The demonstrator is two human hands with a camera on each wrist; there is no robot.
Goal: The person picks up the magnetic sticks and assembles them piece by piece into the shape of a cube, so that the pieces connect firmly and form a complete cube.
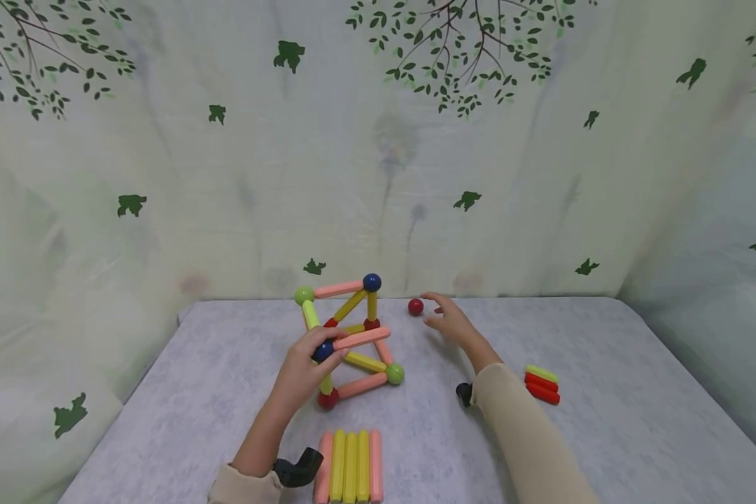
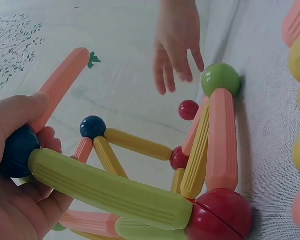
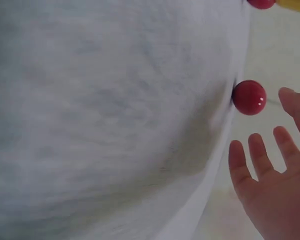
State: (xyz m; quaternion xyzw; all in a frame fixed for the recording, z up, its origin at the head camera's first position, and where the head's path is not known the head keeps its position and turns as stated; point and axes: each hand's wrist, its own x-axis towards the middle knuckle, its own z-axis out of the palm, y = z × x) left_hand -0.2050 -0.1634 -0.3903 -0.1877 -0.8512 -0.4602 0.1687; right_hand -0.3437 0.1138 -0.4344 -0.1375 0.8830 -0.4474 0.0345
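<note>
A frame of coloured rods and balls stands on the table. My left hand (image 1: 304, 364) grips it at a blue ball (image 2: 21, 151), with the thumb on a pink rod (image 1: 362, 338) that sticks out from that ball. From the same ball a yellow-green rod (image 2: 110, 190) runs down to a red corner ball (image 2: 220, 215). Near the back edge lies a loose red ball (image 1: 416, 306). Beside it, my right hand (image 1: 451, 325) reaches out with spread fingers. In the right wrist view, a gap separates those fingertips (image 3: 286, 92) from the red ball.
Pink and yellow rods (image 1: 350, 465) lie side by side at the front of the table (image 1: 227, 392). Off to the right sit two red rods (image 1: 542, 393) and a yellow-green rod (image 1: 542, 372). Behind the table hangs a leaf-patterned cloth (image 1: 327, 175).
</note>
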